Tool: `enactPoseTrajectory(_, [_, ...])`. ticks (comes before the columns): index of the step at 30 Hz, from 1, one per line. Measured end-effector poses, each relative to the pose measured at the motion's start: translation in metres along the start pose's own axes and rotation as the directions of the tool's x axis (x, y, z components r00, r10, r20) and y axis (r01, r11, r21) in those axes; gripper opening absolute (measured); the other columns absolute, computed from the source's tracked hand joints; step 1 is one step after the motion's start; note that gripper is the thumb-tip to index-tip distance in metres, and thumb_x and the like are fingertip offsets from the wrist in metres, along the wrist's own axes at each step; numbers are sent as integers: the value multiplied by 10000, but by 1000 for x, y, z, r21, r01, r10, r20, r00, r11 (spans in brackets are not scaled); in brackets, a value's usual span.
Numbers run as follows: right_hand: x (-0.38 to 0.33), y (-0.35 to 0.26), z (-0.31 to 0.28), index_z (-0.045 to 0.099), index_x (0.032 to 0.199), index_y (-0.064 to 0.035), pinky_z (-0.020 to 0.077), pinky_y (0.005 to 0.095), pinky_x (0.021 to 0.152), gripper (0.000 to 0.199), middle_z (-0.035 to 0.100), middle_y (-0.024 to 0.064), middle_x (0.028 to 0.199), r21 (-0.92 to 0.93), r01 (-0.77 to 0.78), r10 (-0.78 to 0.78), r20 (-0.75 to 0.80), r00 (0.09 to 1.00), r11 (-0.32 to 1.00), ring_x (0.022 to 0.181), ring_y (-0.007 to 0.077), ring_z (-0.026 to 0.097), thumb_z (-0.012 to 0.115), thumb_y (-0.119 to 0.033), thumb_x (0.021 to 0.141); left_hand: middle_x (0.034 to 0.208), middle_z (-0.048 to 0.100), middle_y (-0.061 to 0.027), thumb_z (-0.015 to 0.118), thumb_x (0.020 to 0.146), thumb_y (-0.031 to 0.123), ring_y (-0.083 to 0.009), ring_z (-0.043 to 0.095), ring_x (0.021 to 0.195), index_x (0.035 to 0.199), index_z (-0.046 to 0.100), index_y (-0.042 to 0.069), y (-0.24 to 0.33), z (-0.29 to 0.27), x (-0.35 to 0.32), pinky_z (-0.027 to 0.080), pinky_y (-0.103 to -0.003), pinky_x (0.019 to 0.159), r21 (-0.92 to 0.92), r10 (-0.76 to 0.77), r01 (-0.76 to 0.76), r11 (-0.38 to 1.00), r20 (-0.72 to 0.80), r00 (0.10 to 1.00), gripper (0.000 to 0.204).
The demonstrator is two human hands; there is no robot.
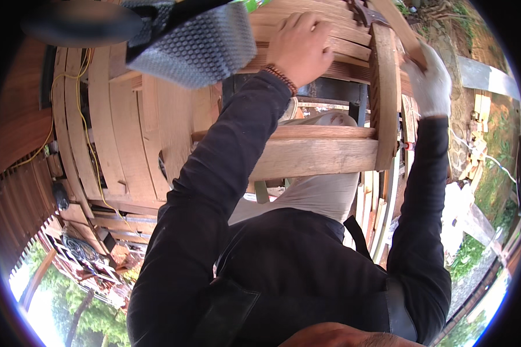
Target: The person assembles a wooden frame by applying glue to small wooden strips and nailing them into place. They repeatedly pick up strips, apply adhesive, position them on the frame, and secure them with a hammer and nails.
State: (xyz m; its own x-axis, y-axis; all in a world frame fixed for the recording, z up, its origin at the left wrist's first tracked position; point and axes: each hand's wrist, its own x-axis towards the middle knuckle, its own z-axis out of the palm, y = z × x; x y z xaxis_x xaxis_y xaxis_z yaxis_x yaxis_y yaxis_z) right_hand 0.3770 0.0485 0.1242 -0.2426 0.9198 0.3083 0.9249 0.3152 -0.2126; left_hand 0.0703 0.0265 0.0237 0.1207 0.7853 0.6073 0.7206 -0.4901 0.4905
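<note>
A slatted wooden frame (341, 156), like part of a chair, stands in front of my chest. My left hand (300, 47) is bare, with a bead bracelet at the wrist. Its fingers curl over the frame's slats (347, 49) at the top. My right hand (429, 81) wears a white glove. It grips a slanted wooden handle (400, 28) beside the frame's upright side board (383, 87). A dark metal part (362, 11) sits at the handle's upper end; what it is I cannot tell. Both arms are in dark sleeves.
Curved wooden boards (107, 133) are stacked at the left, with a yellow cable (85, 124) running over them. A grey mesh pad (200, 49) hangs at the top. More planks (382, 208) lean at the right, near white sacks (460, 214) and grassy ground (495, 173).
</note>
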Motion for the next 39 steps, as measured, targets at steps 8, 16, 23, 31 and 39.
enactPoseTrajectory(8, [100, -60, 53, 773, 1188, -144, 529, 471, 1035, 417, 761, 143, 1125, -187, 143, -144, 10, 990, 972, 1127, 376, 686, 780, -302, 802, 1184, 657, -31, 888, 816, 294, -284, 585, 1193, 1231, 746, 167, -18, 4, -6, 459, -466, 1024, 228, -255, 185, 956, 332, 908, 457])
enactPoseTrajectory(16, [72, -71, 88, 734, 1208, -71, 573, 484, 891, 388, 735, 178, 1111, -156, 113, -147, -227, 963, 981, 1044, 402, 704, 768, -257, 869, 1124, 658, -36, 900, 790, 264, -306, 589, 1137, 1115, 748, 147, -18, 2, 4, 456, -470, 1002, 229, -243, 166, 959, 367, 898, 377])
enactPoseTrajectory(23, [-12, -131, 116, 693, 1159, -90, 490, 491, 962, 435, 641, 136, 1133, 109, 153, -147, -61, 987, 982, 1132, 354, 613, 792, -230, 759, 1116, 665, -56, 838, 732, 108, -329, 596, 1122, 1105, 744, 119, -38, 11, -3, 459, -476, 993, 160, -134, 86, 983, 316, 939, 384])
enactPoseTrajectory(31, [-7, -102, 134, 684, 1292, -51, 449, 504, 1058, 474, 656, 147, 1245, 74, 316, -316, -6, 949, 946, 1213, 356, 603, 733, -224, 854, 1156, 678, -73, 856, 744, 125, -332, 597, 1125, 1151, 770, 127, -50, 19, -13, 461, -469, 1019, 111, -60, 35, 993, 226, 972, 416])
enactPoseTrajectory(39, [-4, -94, 147, 669, 1333, -52, 437, 507, 1113, 480, 661, 149, 1274, 53, 351, -347, -63, 936, 935, 1245, 352, 606, 711, -190, 875, 1156, 676, -81, 868, 744, 121, -329, 597, 1118, 1173, 801, 139, -50, 21, -9, 477, -460, 1005, 93, -51, 34, 995, 179, 983, 434])
